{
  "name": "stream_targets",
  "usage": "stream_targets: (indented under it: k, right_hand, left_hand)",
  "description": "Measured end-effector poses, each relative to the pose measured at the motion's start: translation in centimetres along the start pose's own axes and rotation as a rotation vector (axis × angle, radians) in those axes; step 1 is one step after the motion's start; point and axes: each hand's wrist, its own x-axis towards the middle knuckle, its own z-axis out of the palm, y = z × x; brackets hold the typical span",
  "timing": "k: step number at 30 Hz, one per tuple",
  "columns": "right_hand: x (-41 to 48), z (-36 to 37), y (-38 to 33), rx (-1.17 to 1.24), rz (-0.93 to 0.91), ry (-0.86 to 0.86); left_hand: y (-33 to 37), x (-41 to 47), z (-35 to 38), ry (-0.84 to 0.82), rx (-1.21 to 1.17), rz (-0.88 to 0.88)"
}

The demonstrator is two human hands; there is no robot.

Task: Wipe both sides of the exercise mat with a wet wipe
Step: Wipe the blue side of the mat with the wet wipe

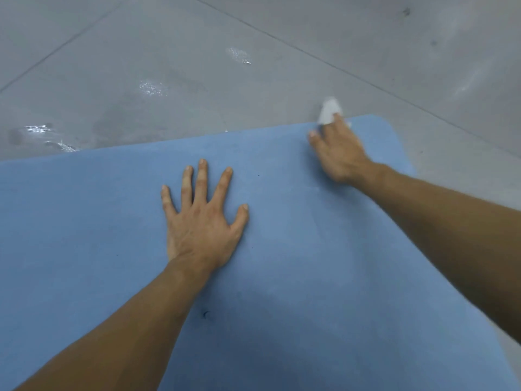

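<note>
I see the blue exercise mat (310, 249) lying flat on the grey concrete floor (118, 46), top face up. Left hand (201, 224) is palm down mid-mat, fingers straight and spread wide. Right hand (339, 153) is at the far edge near the right corner, on top of the white wet wipe (328, 110), thumb splayed out. It's motion-blurred, so I can't tell flat press from pinch. Wipe overhangs the mat edge onto the floor. Shiny wet patches (150, 88) on the floor beyond.

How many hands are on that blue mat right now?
2. The left hand lies flat, fingers spread, near the middle of the mat; the right hand, blurred, is at its far right corner on a wet wipe.
</note>
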Motion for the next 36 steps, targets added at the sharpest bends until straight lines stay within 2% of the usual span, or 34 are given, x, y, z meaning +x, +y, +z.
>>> stream_targets:
  k: [2, 6, 9, 14, 18, 21, 23, 25, 28, 30, 32, 34, 36]
  right_hand:
    - [-1.2, 1.6, -3.7, 0.000, -0.178, -0.090]
    - [-4.1, 3.4, -8.9, -0.033, -0.384, -0.307]
    - [-4.5, 3.0, -8.0, -0.108, -0.416, -0.253]
    - [-2.4, 0.1, -0.1, -0.145, -0.047, 0.037]
    - [-1.9, -2.1, 6.1, -0.137, 0.284, 0.085]
    - [-1.7, -1.9, 5.8, -0.092, 0.419, 0.092]
    - [-1.5, -0.8, 3.3, -0.034, 0.345, 0.099]
    - [-1.4, 1.3, -0.4, -0.011, 0.140, 0.069]
    - [-2.3, 3.8, -7.5, 0.047, -0.148, -0.069]
    - [-3.5, 4.5, -11.0, 0.056, -0.253, -0.195]
    - [-4.4, 4.8, -11.7, 0.039, -0.295, -0.232]
    - [-4.4, 4.4, -9.7, -0.008, -0.293, -0.168]
    - [-3.7, 3.2, -6.3, -0.061, -0.216, -0.103]
  left_hand:
    - [0.0, 0.0, -0.1, -0.001, 0.001, -0.004]
    - [-0.1, 0.0, 0.0, 0.005, 0.010, 0.000]
    - [0.0, 0.0, 0.1, 0.015, 0.003, 0.004]
    - [0.0, 0.1, 0.0, 0.006, -0.008, 0.001]
    - [0.0, 0.1, -0.1, -0.003, -0.005, 0.001]
    - [0.0, 0.1, -0.1, 0.000, -0.004, 0.000]
    - [0.0, 0.1, 0.0, 0.002, 0.002, 0.000]
    - [0.0, 0.1, 0.0, 0.002, 0.007, -0.001]
    - [0.0, 0.2, 0.0, 0.004, 0.002, -0.001]
    - [0.0, 0.2, 0.1, 0.004, 0.001, 0.003]
    - [0.0, 0.2, 0.1, 0.008, 0.004, 0.007]
    - [-0.1, 0.2, 0.1, 0.017, -0.003, 0.006]
    - [0.0, 0.3, 0.2, 0.010, 0.001, -0.003]
